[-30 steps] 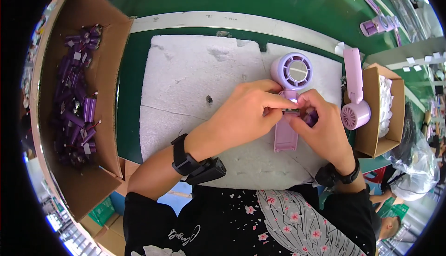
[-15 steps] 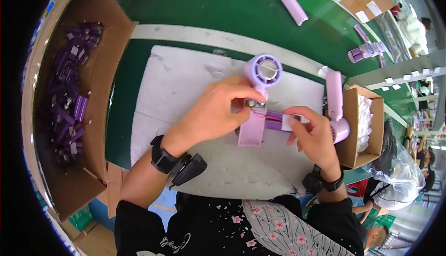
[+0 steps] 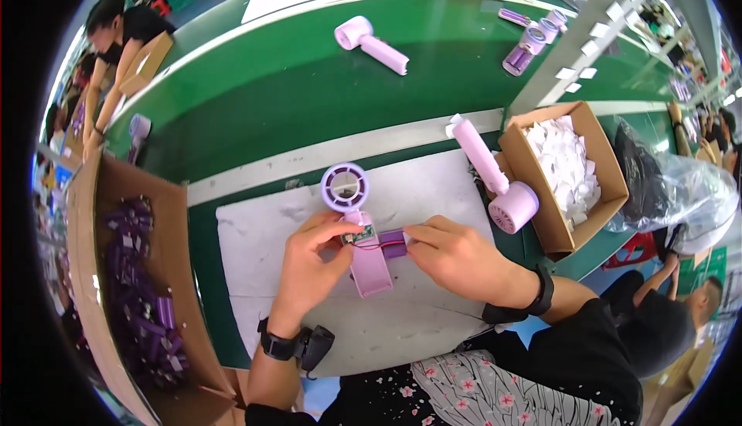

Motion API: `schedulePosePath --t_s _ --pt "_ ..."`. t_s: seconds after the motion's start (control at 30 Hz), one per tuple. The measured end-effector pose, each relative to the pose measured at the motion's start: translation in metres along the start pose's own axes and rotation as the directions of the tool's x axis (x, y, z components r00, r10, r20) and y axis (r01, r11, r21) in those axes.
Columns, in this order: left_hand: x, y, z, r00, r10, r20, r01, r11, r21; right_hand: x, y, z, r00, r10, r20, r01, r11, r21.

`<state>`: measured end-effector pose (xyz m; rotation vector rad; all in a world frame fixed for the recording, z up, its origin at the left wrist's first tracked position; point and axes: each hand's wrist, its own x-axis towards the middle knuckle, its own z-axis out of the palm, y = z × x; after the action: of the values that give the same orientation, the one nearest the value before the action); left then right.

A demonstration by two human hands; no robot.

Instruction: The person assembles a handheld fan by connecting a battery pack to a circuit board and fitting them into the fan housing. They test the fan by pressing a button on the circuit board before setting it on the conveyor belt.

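A pink and lilac handheld fan (image 3: 345, 186) lies on the white mat, its round head away from me and its handle shell (image 3: 372, 275) open. My left hand (image 3: 313, 260) is closed on the fan at the neck, thumb and fingertips at the small green circuit board (image 3: 363, 234). Red and black wires run from the board to a purple battery (image 3: 393, 244) beside the handle. My right hand (image 3: 456, 260) pinches that battery's right end, where a bit of white shows; the fingers hide most of that end.
On the left, a deep carton (image 3: 174, 271) holds purple batteries. At right, a carton (image 3: 533, 194) of white paper pieces stands beside another pink fan (image 3: 513, 207). Farther off, a fan (image 3: 382, 55) and several part-assembled fans (image 3: 525, 51) lie on the green bench. Other people work around.
My view has swung, showing more of the far bench and the people. My right fingers have drawn together at the battery's end, covering its white part. My left hand keeps its grip.
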<state>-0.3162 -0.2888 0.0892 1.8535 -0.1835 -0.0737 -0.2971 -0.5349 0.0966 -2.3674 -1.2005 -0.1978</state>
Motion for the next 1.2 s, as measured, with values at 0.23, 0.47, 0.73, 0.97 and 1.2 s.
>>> schedulePosePath --t_s 0.23,0.47,0.73,0.97,1.2 --pt "0.0 0.0 -0.012 0.999 -0.033 -0.027 0.031 0.998 -0.047 0.012 -0.01 0.007 0.999 -0.021 0.047 0.027 0.991 -0.128" --pt "0.0 0.003 -0.016 0.997 -0.072 -0.019 0.071 0.996 -0.048 0.014 -0.003 0.005 0.998 -0.05 0.034 0.05 0.999 -0.006" --pt "-0.003 0.001 -0.017 0.992 -0.128 -0.01 0.127 0.988 -0.084 0.012 0.001 0.0 0.998 -0.044 0.048 0.042 0.999 0.028" --pt "0.001 -0.004 -0.01 0.996 -0.088 0.003 0.088 0.989 -0.116 0.008 -0.002 -0.003 0.999 -0.03 0.043 0.032 0.999 -0.035" --pt "-0.001 0.002 -0.007 0.996 -0.084 -0.029 0.082 0.994 -0.078 0.007 -0.003 -0.006 0.995 -0.012 0.096 0.014 1.0 -0.013"
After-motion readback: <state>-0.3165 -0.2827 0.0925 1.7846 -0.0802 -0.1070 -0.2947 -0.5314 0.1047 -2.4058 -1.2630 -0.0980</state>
